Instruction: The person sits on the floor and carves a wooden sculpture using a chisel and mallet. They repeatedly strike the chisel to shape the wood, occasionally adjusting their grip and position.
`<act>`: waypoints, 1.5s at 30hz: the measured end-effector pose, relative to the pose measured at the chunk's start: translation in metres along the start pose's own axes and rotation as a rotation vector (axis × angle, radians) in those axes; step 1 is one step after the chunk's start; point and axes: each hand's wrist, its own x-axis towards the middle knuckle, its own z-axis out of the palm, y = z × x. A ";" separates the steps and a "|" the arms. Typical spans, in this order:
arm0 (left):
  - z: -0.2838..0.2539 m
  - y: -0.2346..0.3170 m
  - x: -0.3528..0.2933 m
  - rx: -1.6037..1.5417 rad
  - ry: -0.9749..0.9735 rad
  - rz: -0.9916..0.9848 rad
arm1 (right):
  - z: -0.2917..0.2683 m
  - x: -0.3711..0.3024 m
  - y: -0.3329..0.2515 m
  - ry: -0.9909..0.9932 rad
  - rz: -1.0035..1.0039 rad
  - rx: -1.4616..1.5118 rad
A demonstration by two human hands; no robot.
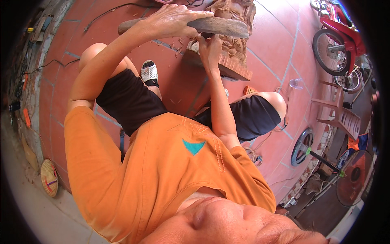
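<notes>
My left hand point(172, 20) is wrapped over a long, smooth wooden club point(225, 27), its index finger stretched along the wood. Just below the club, my right hand point(210, 51) is closed at the carving. Whatever its fingers hold is mostly hidden; only a small dark bit shows by the fingertips. Under and beyond both hands stands a brown wooden carving point(235, 45) with deep relief, on a block-like base point(235, 70). The club lies across my view over the carving and hides part of it.
Wood chips point(175, 48) lie on the red tiled floor point(280, 57) left of the carving. A clear cup point(296, 83), a plastic chair point(335, 106), a red motorbike point(347, 40) and a standing fan point(354, 177) are at the right. A woven hat point(49, 177) rests at the left.
</notes>
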 end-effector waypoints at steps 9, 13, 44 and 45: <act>-0.011 0.005 0.004 -0.334 0.376 0.150 | -0.002 -0.002 0.018 0.024 0.296 0.618; -0.017 0.007 0.005 -0.315 0.320 0.140 | -0.002 -0.005 0.017 0.050 0.310 0.715; -0.009 0.009 -0.002 -0.074 0.053 -0.069 | -0.012 -0.007 0.026 -0.007 0.447 0.802; -0.014 0.010 -0.002 -0.077 0.059 -0.083 | -0.015 -0.008 0.024 -0.015 0.478 0.845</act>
